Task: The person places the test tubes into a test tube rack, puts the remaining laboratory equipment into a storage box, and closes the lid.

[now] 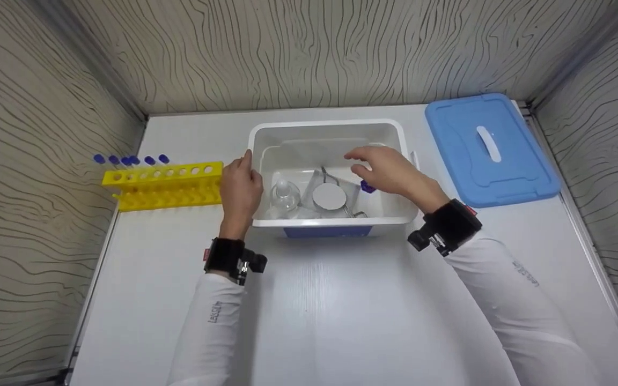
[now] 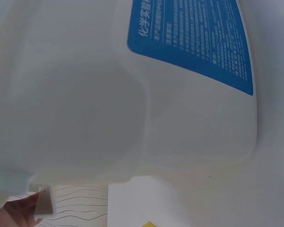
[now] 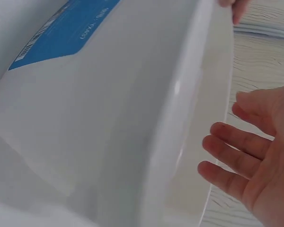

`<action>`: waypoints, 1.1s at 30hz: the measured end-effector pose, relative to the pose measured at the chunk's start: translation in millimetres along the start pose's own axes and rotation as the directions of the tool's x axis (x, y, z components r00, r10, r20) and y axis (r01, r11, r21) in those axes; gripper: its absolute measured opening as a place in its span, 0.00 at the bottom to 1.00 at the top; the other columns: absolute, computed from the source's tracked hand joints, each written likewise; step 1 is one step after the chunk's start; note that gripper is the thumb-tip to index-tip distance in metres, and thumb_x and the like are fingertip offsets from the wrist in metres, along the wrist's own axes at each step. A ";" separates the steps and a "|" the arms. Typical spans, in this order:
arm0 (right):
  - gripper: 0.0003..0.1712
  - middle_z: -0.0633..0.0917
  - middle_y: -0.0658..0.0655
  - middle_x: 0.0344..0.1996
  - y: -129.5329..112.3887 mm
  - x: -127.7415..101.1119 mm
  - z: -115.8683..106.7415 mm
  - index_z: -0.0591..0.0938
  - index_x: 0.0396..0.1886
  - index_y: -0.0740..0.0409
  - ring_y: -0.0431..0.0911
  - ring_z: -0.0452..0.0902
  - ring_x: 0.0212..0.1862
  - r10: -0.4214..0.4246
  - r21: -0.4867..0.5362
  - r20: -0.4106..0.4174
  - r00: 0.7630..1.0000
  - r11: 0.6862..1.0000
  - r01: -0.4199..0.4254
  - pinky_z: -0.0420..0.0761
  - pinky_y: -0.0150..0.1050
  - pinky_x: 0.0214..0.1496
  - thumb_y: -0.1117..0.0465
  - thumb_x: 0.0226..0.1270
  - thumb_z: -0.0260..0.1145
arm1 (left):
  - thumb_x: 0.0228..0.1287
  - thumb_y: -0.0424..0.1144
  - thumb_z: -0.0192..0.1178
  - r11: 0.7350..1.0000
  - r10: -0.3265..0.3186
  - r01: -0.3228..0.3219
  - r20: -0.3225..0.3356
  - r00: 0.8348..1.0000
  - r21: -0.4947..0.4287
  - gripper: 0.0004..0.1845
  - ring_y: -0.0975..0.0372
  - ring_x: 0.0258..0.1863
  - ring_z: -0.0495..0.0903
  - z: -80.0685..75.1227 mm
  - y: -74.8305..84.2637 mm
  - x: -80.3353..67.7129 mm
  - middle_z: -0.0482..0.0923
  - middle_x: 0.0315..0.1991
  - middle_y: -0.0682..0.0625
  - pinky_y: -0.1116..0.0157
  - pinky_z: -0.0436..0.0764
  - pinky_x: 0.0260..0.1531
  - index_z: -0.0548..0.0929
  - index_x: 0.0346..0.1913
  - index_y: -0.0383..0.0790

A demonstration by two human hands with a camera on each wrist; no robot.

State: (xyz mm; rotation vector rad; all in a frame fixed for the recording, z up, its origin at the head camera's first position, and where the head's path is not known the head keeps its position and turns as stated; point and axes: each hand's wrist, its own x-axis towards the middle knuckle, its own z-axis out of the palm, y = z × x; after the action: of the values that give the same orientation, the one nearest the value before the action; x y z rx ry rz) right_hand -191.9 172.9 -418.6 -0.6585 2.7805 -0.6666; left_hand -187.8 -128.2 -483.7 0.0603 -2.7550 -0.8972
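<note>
A white plastic bin (image 1: 326, 221) with a blue label (image 2: 194, 42) stands on the table. My left hand (image 1: 240, 187) grips its left rim, the thumb on the rim and other fingers outside, partly hidden. My right hand (image 1: 387, 169) hovers over the bin's right part, holding nothing, its fingers loosely spread in the right wrist view. Inside the bin lie a clear glass vessel with a white top (image 1: 285, 195), a white disc (image 1: 329, 197) above a greyish square sheet with metal pieces around it, and a small purple object (image 1: 367, 186) under my right hand.
Left of the bin is a yellow test tube rack (image 1: 169, 185), with several blue-capped tubes (image 1: 134, 160) at its back. A blue lid (image 1: 494, 150) with a white handle lies to the right. Patterned panels (image 1: 309, 53) border the white table.
</note>
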 end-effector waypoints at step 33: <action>0.29 0.71 0.78 0.65 191.9 -115.2 58.6 0.70 0.68 0.70 0.72 0.67 0.66 0.529 0.289 -0.413 0.741 0.848 -0.444 0.68 0.66 0.66 0.56 0.75 0.53 | 0.69 0.31 0.54 1.000 0.012 -0.012 -0.010 1.000 -0.011 0.24 0.46 0.54 0.81 -3.0 -6.7 -2.5 0.82 0.54 0.35 0.51 0.79 0.59 0.74 0.68 0.34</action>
State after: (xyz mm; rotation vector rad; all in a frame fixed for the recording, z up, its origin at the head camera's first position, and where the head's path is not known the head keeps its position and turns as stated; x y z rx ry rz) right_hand -145.0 357.7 -549.8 0.3393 3.0675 -1.0414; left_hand -184.8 -135.1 -485.8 0.0464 -2.7381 -0.9069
